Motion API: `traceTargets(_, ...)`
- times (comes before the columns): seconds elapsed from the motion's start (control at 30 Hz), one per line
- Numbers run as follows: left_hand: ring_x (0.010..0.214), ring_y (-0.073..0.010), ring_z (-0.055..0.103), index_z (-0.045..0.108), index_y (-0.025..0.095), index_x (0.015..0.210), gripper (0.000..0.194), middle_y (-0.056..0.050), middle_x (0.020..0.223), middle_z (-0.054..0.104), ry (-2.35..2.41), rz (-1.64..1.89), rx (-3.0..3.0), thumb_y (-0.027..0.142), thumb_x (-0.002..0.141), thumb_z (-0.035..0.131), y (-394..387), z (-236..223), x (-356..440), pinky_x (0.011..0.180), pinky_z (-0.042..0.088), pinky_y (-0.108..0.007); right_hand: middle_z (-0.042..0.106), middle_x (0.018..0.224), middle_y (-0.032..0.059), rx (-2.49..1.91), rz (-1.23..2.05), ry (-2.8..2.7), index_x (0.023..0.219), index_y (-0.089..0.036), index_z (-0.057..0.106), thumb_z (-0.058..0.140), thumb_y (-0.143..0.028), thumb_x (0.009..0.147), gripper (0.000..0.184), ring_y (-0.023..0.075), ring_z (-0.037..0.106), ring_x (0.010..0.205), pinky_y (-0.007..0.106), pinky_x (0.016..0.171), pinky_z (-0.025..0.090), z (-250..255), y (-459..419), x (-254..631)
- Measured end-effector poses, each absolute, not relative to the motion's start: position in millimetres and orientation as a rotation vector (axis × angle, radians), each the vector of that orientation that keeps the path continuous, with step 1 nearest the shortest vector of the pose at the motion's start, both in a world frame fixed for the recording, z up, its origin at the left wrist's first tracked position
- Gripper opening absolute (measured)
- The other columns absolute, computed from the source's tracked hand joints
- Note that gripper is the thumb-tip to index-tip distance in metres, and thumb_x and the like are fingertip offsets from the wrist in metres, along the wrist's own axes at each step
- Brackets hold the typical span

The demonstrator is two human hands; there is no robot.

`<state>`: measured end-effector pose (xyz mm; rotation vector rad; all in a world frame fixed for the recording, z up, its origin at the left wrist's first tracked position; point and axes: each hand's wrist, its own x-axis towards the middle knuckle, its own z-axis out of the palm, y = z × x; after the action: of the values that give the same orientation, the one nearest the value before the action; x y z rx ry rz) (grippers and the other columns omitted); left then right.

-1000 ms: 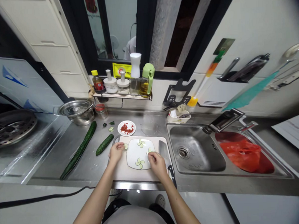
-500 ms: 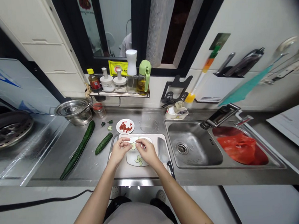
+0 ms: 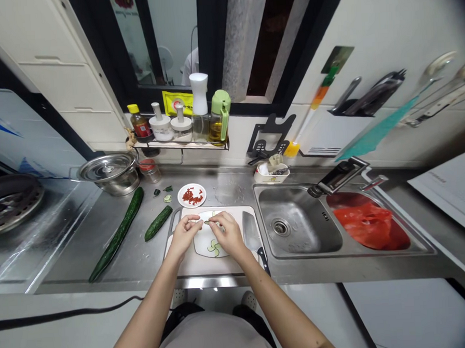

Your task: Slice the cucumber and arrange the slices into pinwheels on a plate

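Observation:
Over a white plate (image 3: 200, 247), my right hand (image 3: 227, 232) pinches a thin cucumber slice (image 3: 207, 222) at its fingertips; the slice shows nearly edge-on. Close on its left side, my left hand (image 3: 186, 235) has thumb and forefinger pinched together; whether they hold anything is too small to tell. Curved cucumber slices (image 3: 213, 248) lie fanned out on the plate, and more are partly hidden behind my fingers. The plate rests on a pale cutting board (image 3: 222, 267). A knife (image 3: 252, 232) lies along the board's right side, its black handle toward me.
Left of the board lie a short cucumber piece (image 3: 158, 223) and a long cucumber (image 3: 117, 236). Behind it is a small plate (image 3: 182, 198) of chopped red bits. A lidded steel pot (image 3: 120, 181) stands back left. On the right, a double sink (image 3: 301, 249) holds a red plastic bag (image 3: 370, 228).
The cucumber slice, earlier flat between both hands' fingertips, now appears edge-on at my right fingers. My left fingertips have drawn slightly apart from it. The view has shifted slightly.

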<state>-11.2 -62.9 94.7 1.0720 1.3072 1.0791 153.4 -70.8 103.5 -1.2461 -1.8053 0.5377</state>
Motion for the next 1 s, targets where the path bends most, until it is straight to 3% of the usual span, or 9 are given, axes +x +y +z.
traceTargets(0.1, 0.058, -0.0118, 0.05, 0.062, 0.018, 0.074, 0.045, -0.002, 0.061, 0.06, 1.297, 0.952, 1.029, 0.062, 0.072, 0.06, -65.6, 95.9, -10.2, 0.057, 0.034, -0.024, 0.06, 0.093, 0.007, -1.214, 0.429, -1.851, 0.099, -0.023, 0.07, 0.052, -0.029, 0.092, 0.021, 0.0195, 0.057, 0.091, 0.032, 0.081, 0.047, 106.3, -72.0, 156.4)
traceTargets(0.2, 0.053, -0.0099, 0.046, 0.063, 0.017, 0.072, 0.052, -0.003, 0.063, 0.06, 1.227, 0.843, 0.956, 0.068, 0.075, 0.053, -68.3, 96.9, -8.3, 0.049, 0.027, -0.023, 0.059, 0.096, 0.007, -1.179, 0.379, -1.915, 0.103, -0.025, 0.071, 0.053, -0.027, 0.092, 0.021, 0.0192, 0.056, 0.09, 0.032, 0.08, 0.047, 106.0, -72.2, 158.8)
traceTargets(0.3, 0.051, -0.0079, 0.044, 0.064, 0.016, 0.078, 0.047, -0.001, 0.065, 0.059, 1.147, 0.838, 0.862, 0.062, 0.074, 0.058, -68.6, 97.6, -7.4, 0.047, 0.023, -0.022, 0.059, 0.097, 0.0069, -1.142, 0.356, -1.963, 0.103, -0.026, 0.071, 0.053, -0.027, 0.092, 0.02, 0.019, 0.055, 0.09, 0.031, 0.078, 0.047, 105.0, -71.4, 160.6)
traceTargets(0.43, 0.051, -0.0064, 0.042, 0.063, 0.016, 0.074, 0.033, 0.002, 0.063, 0.055, 1.096, 0.862, 0.824, 0.048, 0.068, 0.07, -64.9, 97.7, -9.2, 0.047, 0.022, -0.021, 0.06, 0.094, 0.0067, -1.139, 0.334, -1.995, 0.1, -0.025, 0.071, 0.052, -0.029, 0.093, 0.02, 0.0191, 0.055, 0.089, 0.032, 0.079, 0.046, 105.4, -70.6, 162.1)
traceTargets(0.57, 0.05, -0.0067, 0.038, 0.064, 0.017, 0.071, 0.029, 0.004, 0.056, 0.048, 1.141, 0.864, 0.908, 0.045, 0.067, 0.071, -61.3, 95.5, -12.9, 0.048, 0.021, -0.022, 0.06, 0.093, 0.007, -1.144, 0.311, -2.041, 0.099, -0.024, 0.071, 0.05, -0.031, 0.094, 0.022, 0.0199, 0.054, 0.09, 0.033, 0.08, 0.046, 104.7, -70.6, 162.7)
traceTargets(0.73, 0.053, -0.0079, 0.043, 0.066, 0.018, 0.067, 0.026, 0.004, 0.058, 0.053, 1.168, 0.922, 0.979, 0.041, 0.062, 0.074, -60.6, 93.7, -14.3, 0.052, 0.03, -0.023, 0.061, 0.091, 0.0068, -1.139, 0.359, -2.088, 0.097, -0.022, 0.069, 0.048, -0.029, 0.094, 0.022, 0.0199, 0.054, 0.089, 0.033, 0.079, 0.045, 102.0, -70.2, 162.2)
traceTargets(0.87, 0.067, -0.0128, 0.055, 0.069, 0.018, 0.069, 0.025, 0.0, 0.069, 0.064, 1.184, 0.999, 0.999, 0.04, 0.059, 0.076, -59.4, 91.1, -12.5, 0.067, 0.042, -0.025, 0.061, 0.088, 0.0056, -1.157, 0.385, -2.107, 0.091, -0.021, 0.068, 0.049, -0.027, 0.093, 0.021, 0.0189, 0.053, 0.085, 0.03, 0.076, 0.043, 101.2, -68.2, 159.6)
traceTargets(1.0, 0.072, -0.0148, 0.058, 0.068, 0.017, 0.068, 0.026, -0.001, 0.071, 0.067, 1.22, 1.033, 0.983, 0.038, 0.057, 0.077, -56.0, 82.6, -12.4, 0.074, 0.045, -0.027, 0.061, 0.085, 0.0039, -1.207, 0.475, -2.098, 0.086, -0.021, 0.067, 0.052, -0.024, 0.09, 0.016, 0.0174, 0.053, 0.084, 0.027, 0.073, 0.041, 100.3, -64.2, 156.3)
